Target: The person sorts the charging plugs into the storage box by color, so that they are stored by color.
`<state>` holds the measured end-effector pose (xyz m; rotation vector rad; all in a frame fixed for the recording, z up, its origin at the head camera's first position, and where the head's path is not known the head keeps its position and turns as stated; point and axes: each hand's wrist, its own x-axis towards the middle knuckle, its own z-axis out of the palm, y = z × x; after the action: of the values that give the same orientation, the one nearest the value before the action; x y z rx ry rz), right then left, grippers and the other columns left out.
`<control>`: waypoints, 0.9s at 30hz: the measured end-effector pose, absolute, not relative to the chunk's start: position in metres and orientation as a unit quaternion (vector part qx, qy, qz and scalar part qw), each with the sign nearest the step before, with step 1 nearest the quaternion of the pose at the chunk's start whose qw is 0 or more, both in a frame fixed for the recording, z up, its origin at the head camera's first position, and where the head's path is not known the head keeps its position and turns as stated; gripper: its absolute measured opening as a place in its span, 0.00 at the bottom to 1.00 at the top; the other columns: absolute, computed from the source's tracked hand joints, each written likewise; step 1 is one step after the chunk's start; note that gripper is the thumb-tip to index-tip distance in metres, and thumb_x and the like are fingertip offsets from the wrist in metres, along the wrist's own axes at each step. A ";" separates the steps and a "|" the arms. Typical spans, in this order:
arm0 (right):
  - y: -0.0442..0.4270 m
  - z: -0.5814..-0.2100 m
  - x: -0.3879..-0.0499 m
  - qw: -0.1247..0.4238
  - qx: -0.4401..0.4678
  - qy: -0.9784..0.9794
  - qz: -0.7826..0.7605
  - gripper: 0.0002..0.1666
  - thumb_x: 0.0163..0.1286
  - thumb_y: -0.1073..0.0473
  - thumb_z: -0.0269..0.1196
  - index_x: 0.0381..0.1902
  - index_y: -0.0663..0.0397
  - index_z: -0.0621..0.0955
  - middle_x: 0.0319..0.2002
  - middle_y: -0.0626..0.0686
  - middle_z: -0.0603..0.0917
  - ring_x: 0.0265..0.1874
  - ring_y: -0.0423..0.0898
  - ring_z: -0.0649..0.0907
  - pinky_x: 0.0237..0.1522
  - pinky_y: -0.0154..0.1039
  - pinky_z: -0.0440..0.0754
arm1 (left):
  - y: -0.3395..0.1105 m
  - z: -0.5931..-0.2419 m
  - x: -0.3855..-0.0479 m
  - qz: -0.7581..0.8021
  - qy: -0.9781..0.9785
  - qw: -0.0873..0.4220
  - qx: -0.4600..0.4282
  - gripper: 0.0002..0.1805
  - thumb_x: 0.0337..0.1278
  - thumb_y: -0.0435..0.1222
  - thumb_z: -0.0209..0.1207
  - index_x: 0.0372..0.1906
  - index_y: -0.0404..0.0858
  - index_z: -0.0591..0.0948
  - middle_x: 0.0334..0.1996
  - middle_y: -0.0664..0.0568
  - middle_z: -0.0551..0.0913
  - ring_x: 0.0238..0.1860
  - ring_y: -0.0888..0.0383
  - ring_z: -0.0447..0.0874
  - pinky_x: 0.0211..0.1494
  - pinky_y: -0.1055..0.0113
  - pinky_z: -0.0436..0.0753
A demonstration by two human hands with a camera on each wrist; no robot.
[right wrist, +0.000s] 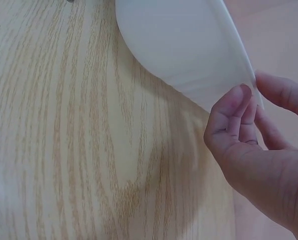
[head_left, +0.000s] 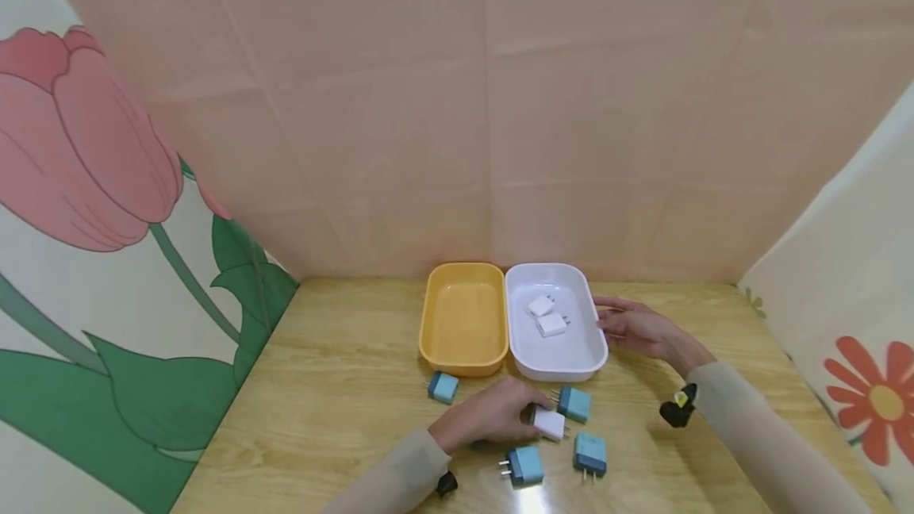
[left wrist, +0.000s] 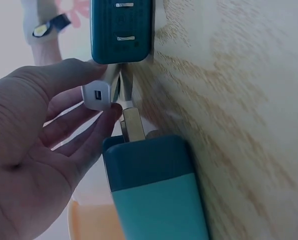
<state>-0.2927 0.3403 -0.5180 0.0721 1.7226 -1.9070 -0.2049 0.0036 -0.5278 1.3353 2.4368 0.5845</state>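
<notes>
Pinching a white charger with left hand among blue chargers, touching the white tray with right hand, unclear whether gripping it.

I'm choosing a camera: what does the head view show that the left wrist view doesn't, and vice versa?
Only the head view shows two white plugs inside the white tray and the pink tulip.
Only the left wrist view shows the port in the held white plug.
Both show the left hand pinching that plug, blue plugs nearby and the yellow tray.
</notes>
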 end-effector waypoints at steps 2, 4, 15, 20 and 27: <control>0.341 -0.519 -0.293 0.280 0.021 0.642 -0.713 0.44 0.81 0.65 0.56 0.85 0.59 0.49 0.54 0.44 0.88 0.50 0.40 0.84 0.55 0.38 0.85 | 0.004 -0.528 -0.205 0.208 0.847 0.148 0.466 0.20 0.63 0.40 0.72 0.59 0.49 0.87 0.40 0.67 0.86 0.34 0.73 0.77 0.35 0.82 0.74; 0.342 -0.520 -0.293 0.278 0.024 0.640 -0.715 0.44 0.80 0.66 0.56 0.85 0.58 0.49 0.53 0.44 0.89 0.49 0.40 0.85 0.54 0.38 0.85 | 0.005 -0.528 -0.205 0.211 0.847 0.147 0.465 0.20 0.63 0.40 0.72 0.59 0.49 0.87 0.41 0.68 0.86 0.34 0.74 0.77 0.36 0.83 0.74; 0.342 -0.524 -0.294 0.275 0.015 0.641 -0.717 0.43 0.81 0.65 0.56 0.85 0.59 0.49 0.52 0.44 0.89 0.49 0.39 0.85 0.55 0.38 0.85 | 0.004 -0.528 -0.202 0.207 0.859 0.148 0.445 0.19 0.62 0.43 0.73 0.58 0.50 0.88 0.41 0.67 0.88 0.33 0.76 0.77 0.36 0.83 0.75; 0.342 -0.523 -0.294 0.276 0.022 0.644 -0.713 0.42 0.82 0.65 0.55 0.85 0.58 0.51 0.52 0.45 0.89 0.50 0.40 0.85 0.55 0.38 0.85 | 0.005 -0.529 -0.201 0.206 0.860 0.147 0.443 0.20 0.63 0.45 0.73 0.59 0.51 0.87 0.42 0.68 0.89 0.33 0.77 0.76 0.35 0.83 0.75; 0.340 -0.522 -0.292 0.275 0.028 0.649 -0.709 0.42 0.82 0.64 0.56 0.85 0.58 0.50 0.52 0.45 0.89 0.49 0.40 0.85 0.55 0.39 0.85 | 0.004 -0.529 -0.199 0.222 0.860 0.150 0.435 0.22 0.63 0.45 0.73 0.62 0.52 0.87 0.44 0.69 0.89 0.32 0.76 0.75 0.34 0.83 0.75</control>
<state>-0.2923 0.3405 -0.5218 0.0757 1.7452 -1.9049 -0.1995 0.0037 -0.5290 1.2502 2.4697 0.6393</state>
